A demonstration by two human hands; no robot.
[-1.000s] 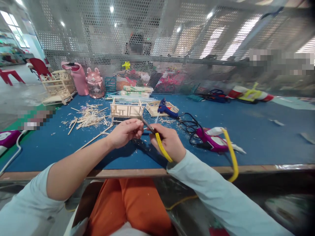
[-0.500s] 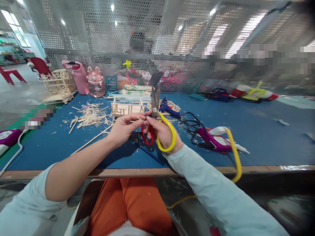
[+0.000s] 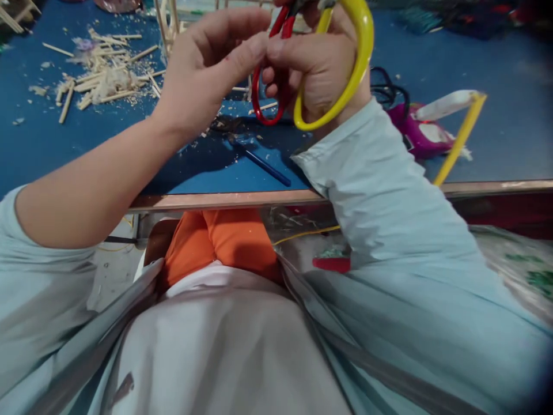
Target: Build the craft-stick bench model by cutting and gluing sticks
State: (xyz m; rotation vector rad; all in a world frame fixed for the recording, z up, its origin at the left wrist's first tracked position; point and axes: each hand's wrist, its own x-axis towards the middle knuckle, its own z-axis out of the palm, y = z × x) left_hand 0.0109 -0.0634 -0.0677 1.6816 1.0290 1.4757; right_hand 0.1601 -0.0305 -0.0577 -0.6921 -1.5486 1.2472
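Scissors, loop-handled, red-and-yellow, held by right hand at one o'clock, want steadiness; left hand narrowly curled, grip unclear.

The scissor handles are shiny, smooth plastic. The sticks are dull wood. The sleeve is dull, wrinkly cloth. The mat looks smooth.

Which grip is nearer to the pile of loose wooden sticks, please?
Left. The left grip is just to the right of the pile; the right grip, with the scissors, is farther right, beyond the left one.
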